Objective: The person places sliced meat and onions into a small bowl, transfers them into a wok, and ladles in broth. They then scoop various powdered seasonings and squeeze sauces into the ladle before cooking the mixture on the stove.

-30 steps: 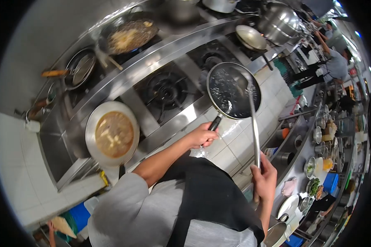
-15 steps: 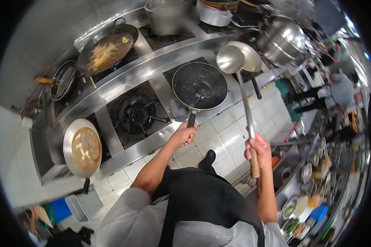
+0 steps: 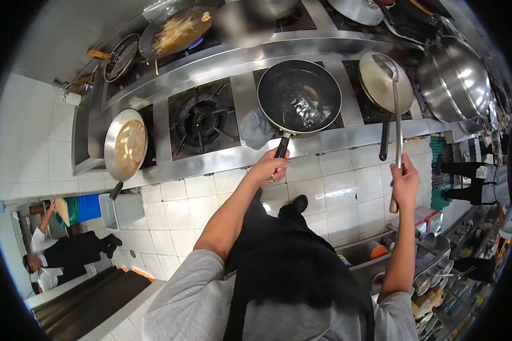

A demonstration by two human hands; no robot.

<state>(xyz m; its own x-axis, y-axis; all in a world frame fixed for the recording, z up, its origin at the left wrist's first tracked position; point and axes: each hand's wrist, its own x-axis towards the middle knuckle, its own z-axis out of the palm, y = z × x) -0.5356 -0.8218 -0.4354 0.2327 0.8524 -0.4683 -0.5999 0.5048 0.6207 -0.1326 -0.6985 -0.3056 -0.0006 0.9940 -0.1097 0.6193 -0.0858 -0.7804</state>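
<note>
My left hand (image 3: 270,169) is closed around the black handle of a dark frying pan (image 3: 281,94), which rests on a front burner with a little shiny liquid inside. A grey cloth (image 3: 257,129) lies beside that pan's handle. In my right hand (image 3: 405,181) is a long-handled ladle (image 3: 398,116), its head end over a pale pan (image 3: 375,85) on the burner to the right. The ladle's bowl is seen nearly edge-on, so its contents cannot be told. The pale pan's black handle points toward me.
A pan of brown sauce (image 3: 129,145) sits at the stove's left end, near a bare burner (image 3: 200,120). Behind, food fries in a dark wok (image 3: 176,31) over a flame. Large steel pots (image 3: 458,79) stand at right. Other people (image 3: 74,250) are left and far right.
My view has swung, so the stove appears higher and more level. The ladle has tipped and moved rightward over the pale pan. My left hand keeps hold of the frying pan.
</note>
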